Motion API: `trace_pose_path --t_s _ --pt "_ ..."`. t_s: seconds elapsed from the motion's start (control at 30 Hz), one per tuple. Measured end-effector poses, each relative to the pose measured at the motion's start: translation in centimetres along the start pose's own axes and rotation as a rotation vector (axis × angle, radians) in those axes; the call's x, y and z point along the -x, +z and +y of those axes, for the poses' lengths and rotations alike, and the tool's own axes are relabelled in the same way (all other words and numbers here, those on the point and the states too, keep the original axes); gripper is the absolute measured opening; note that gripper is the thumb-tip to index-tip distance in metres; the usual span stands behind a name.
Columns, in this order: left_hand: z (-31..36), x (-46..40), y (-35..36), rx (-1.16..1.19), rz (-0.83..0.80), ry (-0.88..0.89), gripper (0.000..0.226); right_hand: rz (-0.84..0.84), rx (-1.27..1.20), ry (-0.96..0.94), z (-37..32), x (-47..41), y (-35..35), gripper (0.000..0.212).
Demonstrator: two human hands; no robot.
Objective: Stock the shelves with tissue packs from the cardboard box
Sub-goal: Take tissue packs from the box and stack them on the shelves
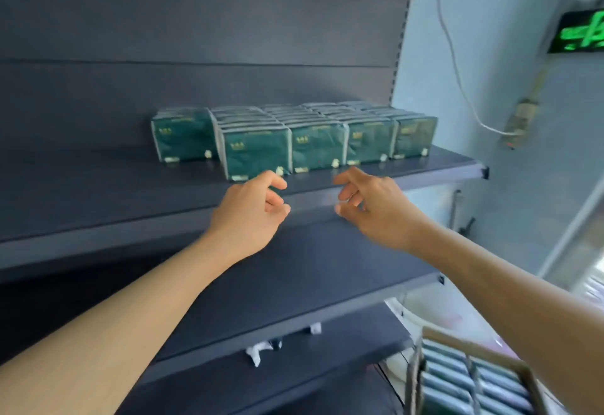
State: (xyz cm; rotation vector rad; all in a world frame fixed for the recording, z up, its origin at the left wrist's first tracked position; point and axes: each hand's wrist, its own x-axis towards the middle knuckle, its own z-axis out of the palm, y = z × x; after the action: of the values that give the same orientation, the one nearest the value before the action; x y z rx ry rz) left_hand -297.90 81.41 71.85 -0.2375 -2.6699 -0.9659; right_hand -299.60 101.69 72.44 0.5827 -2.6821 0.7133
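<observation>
Five rows dk-green tissue packs (255, 153), upright

Both hands (313, 208) reach forward (fingers loosely curled).

matt dark shelf (98, 192) (probably metal); tissue packs (255, 153) in glossy, crinkled plastic wrap.

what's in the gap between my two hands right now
Head view: between the left hand and right hand only the dark grey metal shelf's front edge shows.
</observation>
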Motion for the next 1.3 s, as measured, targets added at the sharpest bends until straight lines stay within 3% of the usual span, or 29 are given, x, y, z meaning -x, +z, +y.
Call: trace_pose_path --t_s 0.47,0.67,0.87,1.07,1.3 --pt "4.1 9.5 20.3 0.064 -0.497 0.041 0.021 -0.151 0.067 0.554 12.5 22.1 2.5 0.035" --pt "7.0 11.1 30.6 0.056 -0.656 0.013 0.018 -0.204 0.066 0.721 21.5 28.6 2.5 0.037" --pt "7.1 11.8 41.2 -0.047 -0.818 -0.103 0.029 -0.352 0.037 0.818 32.1 32.8 4.7 0.040" --pt "4.4 12.2 49.8 -0.189 -0.907 -0.138 0.043 -0.504 -0.047 0.882 39.6 34.9 10.1 0.047" --pt "1.3 11.6 57.3 -0.352 -0.873 0.002 0.047 -0.483 -0.001 0.899 44.6 36.1 16.6 0.052"
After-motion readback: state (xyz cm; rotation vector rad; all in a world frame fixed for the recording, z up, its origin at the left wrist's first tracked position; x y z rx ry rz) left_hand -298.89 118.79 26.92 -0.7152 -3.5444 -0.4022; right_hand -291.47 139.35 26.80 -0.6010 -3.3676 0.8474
